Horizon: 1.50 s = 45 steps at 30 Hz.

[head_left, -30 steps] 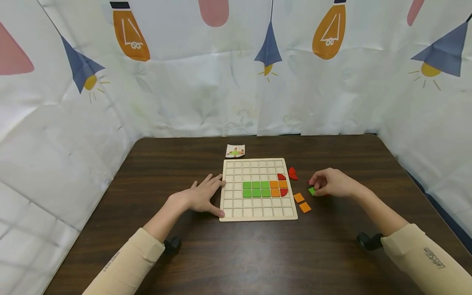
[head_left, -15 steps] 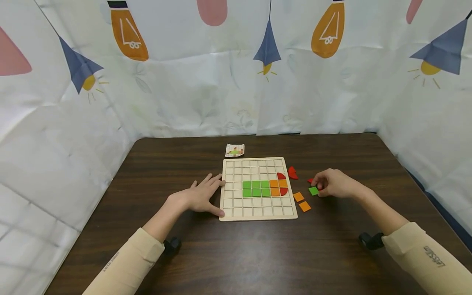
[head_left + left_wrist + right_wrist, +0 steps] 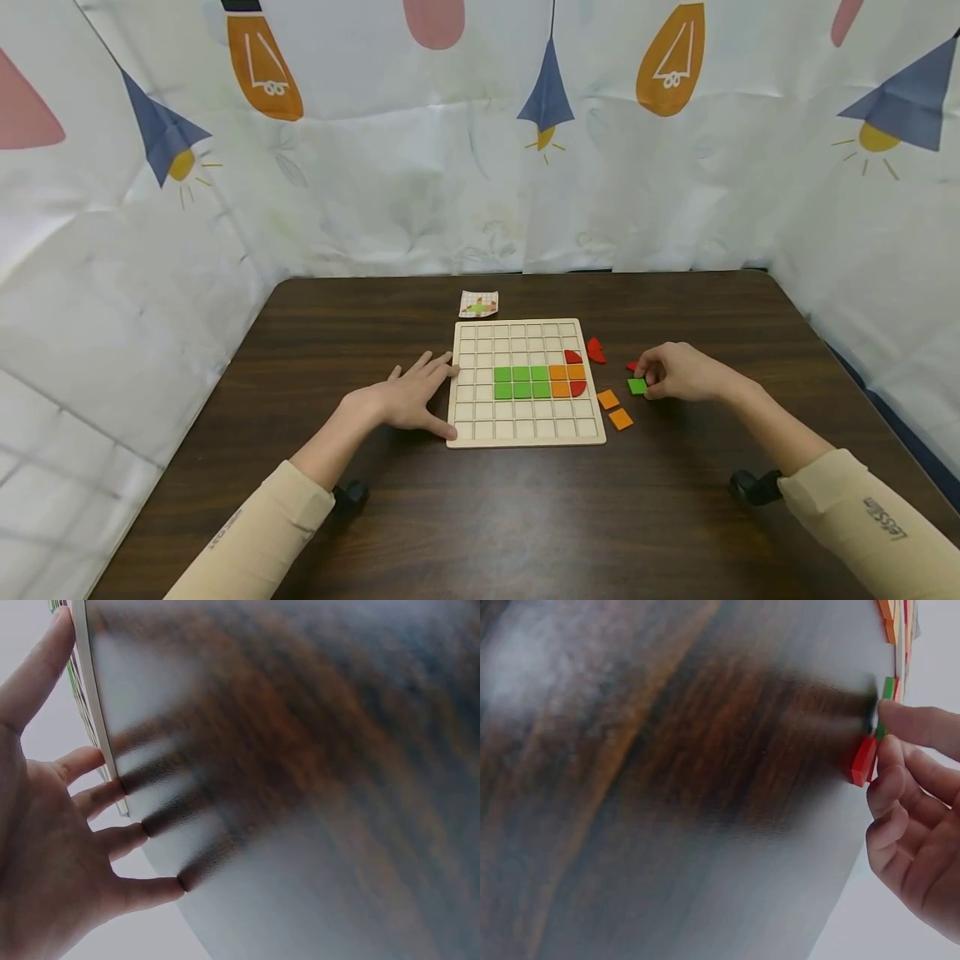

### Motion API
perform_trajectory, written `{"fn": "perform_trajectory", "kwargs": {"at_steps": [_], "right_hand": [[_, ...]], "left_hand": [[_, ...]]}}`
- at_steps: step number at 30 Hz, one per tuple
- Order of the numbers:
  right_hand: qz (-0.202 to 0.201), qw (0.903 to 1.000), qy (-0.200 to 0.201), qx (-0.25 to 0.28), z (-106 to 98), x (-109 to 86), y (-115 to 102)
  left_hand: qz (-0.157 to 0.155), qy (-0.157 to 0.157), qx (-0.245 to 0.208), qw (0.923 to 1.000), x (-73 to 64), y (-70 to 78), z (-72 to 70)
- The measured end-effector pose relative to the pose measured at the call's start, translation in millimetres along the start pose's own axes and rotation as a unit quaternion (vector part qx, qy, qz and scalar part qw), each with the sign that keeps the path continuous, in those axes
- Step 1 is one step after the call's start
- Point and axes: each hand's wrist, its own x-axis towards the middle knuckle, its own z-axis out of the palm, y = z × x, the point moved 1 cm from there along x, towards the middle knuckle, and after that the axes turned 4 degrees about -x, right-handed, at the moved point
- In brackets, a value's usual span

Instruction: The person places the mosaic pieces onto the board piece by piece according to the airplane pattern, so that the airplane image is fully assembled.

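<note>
A light wooden grid board lies on the table, bearing green square tiles, orange squares and red rounded pieces. My left hand is spread at its left edge, thumb on the front left corner; in the left wrist view the left hand has straight fingers, some touching the board's rim. To the right of the board, my right hand pinches a loose green square tile between thumb and finger. Beside those fingers, a red piece shows in the right wrist view.
Two loose orange squares lie by the board's right edge. A red piece sits near its upper right, another red piece by my right fingers. A small picture card rests behind the board. A printed cloth hangs beyond the table.
My right hand has shifted slightly right, and the green tile at its fingertips has turned a little and shows more. The left hand and the board have stayed put.
</note>
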Motion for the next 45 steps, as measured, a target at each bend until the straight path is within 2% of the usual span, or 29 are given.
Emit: {"fn": "perform_trajectory", "kwargs": {"at_steps": [4,16,22,38,45], "right_hand": [[0.004,1.0000,-0.002,-0.001,-2,0.4,-2],[-0.018,0.9998,-0.004,0.006,-8,3.9,-20],[-0.024,0.9997,0.007,0.002,-6,8.7,-27],[-0.083,0.9944,0.057,0.033,12,42.0,-51],[-0.097,0.9926,0.057,0.047,20,50.7,-67]], "left_hand": [[0.002,-0.002,0.002,1.0000,1.1,0.0,-0.5],[-0.002,-0.007,0.000,1.0000,-0.4,1.3,-1.6],[0.000,-0.004,0.000,1.0000,0.1,0.7,-2.0],[-0.006,-0.007,0.000,1.0000,-1.3,1.4,1.7],[-0.003,-0.004,0.000,1.0000,-0.9,1.5,0.7]]}}
